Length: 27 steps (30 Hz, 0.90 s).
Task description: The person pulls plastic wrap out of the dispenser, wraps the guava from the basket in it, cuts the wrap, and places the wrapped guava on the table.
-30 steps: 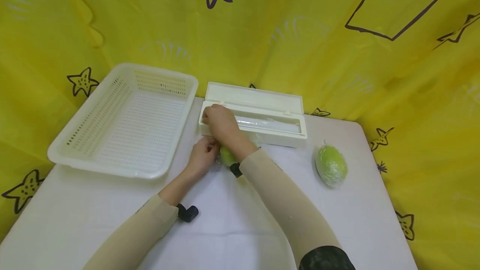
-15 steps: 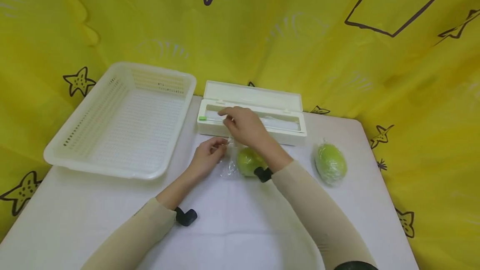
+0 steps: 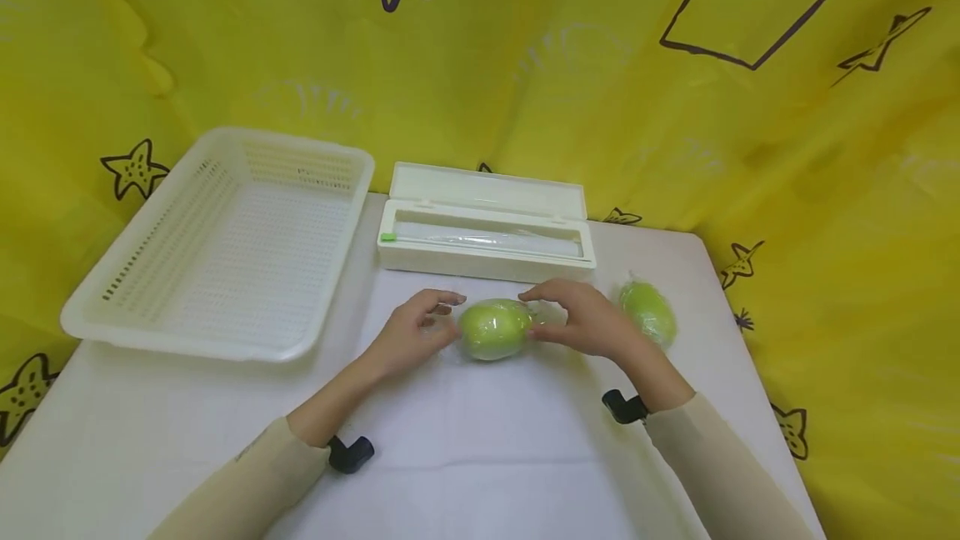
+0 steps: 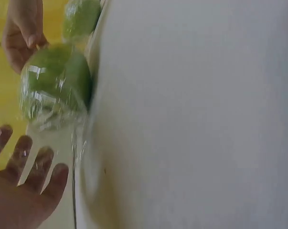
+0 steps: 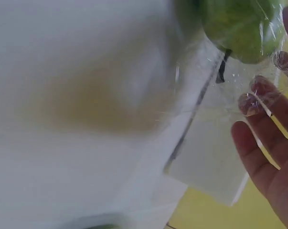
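Note:
A green fruit (image 3: pixel 495 329) with a dark stem (image 5: pixel 222 67) lies on the white cloth, loosely wrapped in clear plastic film (image 4: pixel 50 114). At its left end is my left hand (image 3: pixel 408 327), fingers spread and curved, its thumb close to the fruit. In the left wrist view those fingers stand apart from the fruit beside the film's loose edge. My right hand (image 3: pixel 585 319) is at the stem end, with extended fingers (image 5: pixel 265 138) against the loose film there. Its index finger and thumb stand apart in the head view.
A second wrapped green fruit (image 3: pixel 648 313) lies to the right, partly behind my right hand. Behind the hands stands an open white box (image 3: pixel 480 263) holding a roll of cling film (image 3: pixel 487 238) and a green slider (image 3: pixel 387 237). A white basket (image 3: pixel 348 248) stands at left, before a yellow curtain.
My right hand has left the box and come down to the fruit's right end. The left hand has loosened from the film beside the fruit, which now shows fully between both hands.

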### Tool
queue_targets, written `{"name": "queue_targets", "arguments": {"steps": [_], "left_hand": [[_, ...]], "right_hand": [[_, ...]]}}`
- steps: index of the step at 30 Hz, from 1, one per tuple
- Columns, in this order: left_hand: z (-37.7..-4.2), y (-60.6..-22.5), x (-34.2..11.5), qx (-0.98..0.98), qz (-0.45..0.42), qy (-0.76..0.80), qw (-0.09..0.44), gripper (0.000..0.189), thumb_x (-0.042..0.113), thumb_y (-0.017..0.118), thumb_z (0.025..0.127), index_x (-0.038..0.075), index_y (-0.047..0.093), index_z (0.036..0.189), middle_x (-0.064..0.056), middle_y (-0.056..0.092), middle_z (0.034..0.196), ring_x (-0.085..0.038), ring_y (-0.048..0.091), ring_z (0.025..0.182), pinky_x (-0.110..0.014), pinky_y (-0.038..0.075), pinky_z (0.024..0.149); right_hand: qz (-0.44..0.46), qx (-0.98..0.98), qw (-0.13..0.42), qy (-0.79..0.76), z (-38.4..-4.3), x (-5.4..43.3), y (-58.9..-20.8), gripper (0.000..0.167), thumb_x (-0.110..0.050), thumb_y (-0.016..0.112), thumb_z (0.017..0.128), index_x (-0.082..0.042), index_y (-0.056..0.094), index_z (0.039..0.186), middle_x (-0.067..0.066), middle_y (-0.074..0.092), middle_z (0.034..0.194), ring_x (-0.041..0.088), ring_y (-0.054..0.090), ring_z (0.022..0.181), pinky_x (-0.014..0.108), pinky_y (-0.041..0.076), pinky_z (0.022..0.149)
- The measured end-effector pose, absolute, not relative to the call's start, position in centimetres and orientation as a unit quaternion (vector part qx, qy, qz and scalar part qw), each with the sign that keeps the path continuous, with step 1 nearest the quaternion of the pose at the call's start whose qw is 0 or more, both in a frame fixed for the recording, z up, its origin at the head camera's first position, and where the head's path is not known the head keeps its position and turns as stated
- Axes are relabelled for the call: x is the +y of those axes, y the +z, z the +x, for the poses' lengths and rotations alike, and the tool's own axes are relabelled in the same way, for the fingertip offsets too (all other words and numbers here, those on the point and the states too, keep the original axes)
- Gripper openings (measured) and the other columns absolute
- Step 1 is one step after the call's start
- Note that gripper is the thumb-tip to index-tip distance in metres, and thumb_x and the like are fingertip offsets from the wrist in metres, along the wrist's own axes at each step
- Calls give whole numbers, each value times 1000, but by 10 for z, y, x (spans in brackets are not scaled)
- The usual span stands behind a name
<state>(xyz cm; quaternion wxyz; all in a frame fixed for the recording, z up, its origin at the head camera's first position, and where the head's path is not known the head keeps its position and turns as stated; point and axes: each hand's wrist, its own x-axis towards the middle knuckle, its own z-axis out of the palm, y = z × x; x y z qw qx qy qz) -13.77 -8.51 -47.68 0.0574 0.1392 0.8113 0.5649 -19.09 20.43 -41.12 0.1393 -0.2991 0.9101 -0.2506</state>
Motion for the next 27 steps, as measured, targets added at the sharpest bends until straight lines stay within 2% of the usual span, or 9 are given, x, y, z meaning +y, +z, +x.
{"name": "queue_targets", "arguments": {"steps": [3,7,10,13,18,23,27], "left_hand": [[-137,-474,-74,839,149,523,13,58,34,78,84,10,56,132,-5,59,133,-28,57,122,-47,47,102],[-142,-465,-53,885,175,427,-57,76,50,81,78,15,51,138,-3,57,134,-25,53,125,-46,46,102],[-146,-457,-40,910,228,327,-116,76,53,82,76,19,54,137,-2,59,130,-26,54,122,-47,46,102],[-148,-453,-33,913,266,263,-161,64,51,82,76,19,63,128,-2,65,119,-27,61,111,-45,50,93],[-150,-454,-31,910,274,271,-155,44,43,82,79,19,70,113,2,69,105,-21,64,96,-36,56,74],[-150,-455,-30,916,256,281,-130,39,43,79,82,19,70,112,3,68,109,-21,62,102,-37,57,74],[-149,-456,-31,918,239,293,-121,34,44,77,83,19,72,107,3,62,104,-19,61,95,-36,56,67]], "right_hand": [[-308,905,106,-273,-186,208,-417,32,-27,80,85,-20,72,116,-6,71,114,18,64,110,45,53,90],[-309,902,68,-294,-185,207,-418,11,-21,76,89,-19,74,100,-9,71,97,14,64,93,43,54,78],[-307,900,55,-303,-183,205,-418,5,-21,74,92,-18,74,95,-10,70,92,10,62,86,39,55,74],[-309,896,32,-317,-180,203,-420,3,-19,73,92,-18,73,95,-10,69,90,8,61,82,34,53,71],[-333,888,-41,-315,-171,203,-426,6,-15,74,90,-19,72,94,-9,67,89,7,60,82,29,52,69],[-390,867,-130,-281,-158,200,-437,11,-7,80,82,-15,74,88,-6,66,85,10,60,80,27,51,70],[-408,856,-203,-243,-145,191,-454,15,-3,84,75,-11,77,85,-2,63,77,12,57,68,25,50,61]]}}
